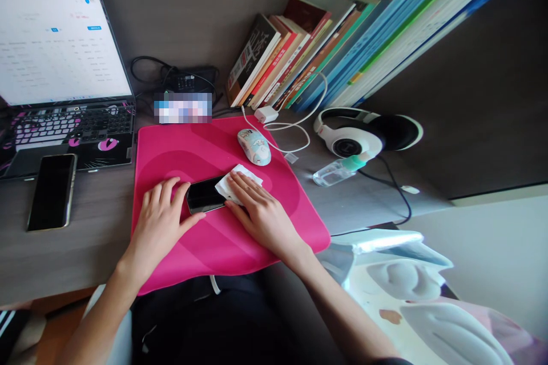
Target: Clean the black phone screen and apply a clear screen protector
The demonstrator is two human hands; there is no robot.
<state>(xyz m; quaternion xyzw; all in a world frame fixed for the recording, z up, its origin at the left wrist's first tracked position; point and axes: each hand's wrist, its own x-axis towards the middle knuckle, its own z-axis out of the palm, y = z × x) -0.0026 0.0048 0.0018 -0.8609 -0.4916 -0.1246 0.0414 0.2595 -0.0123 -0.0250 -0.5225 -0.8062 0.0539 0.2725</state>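
Note:
A dark phone (204, 194) lies flat on a pink desk mat (180, 148). My left hand (160, 219) rests on the mat with its fingers spread, thumb and fingers touching the phone's left end. My right hand (257, 208) lies flat, fingers stretched out, pressing a folded white wipe (233, 181) onto the phone's right end. Both forearms come in from the bottom of the view.
An open laptop (64, 85) stands at the left with a second phone (52, 191) in front of it. A patterned mouse (254, 146), a white charger with cable (266, 114), white headphones (363, 134), a small spray bottle (336, 171) and a row of leaning books (342, 40) lie beyond the mat.

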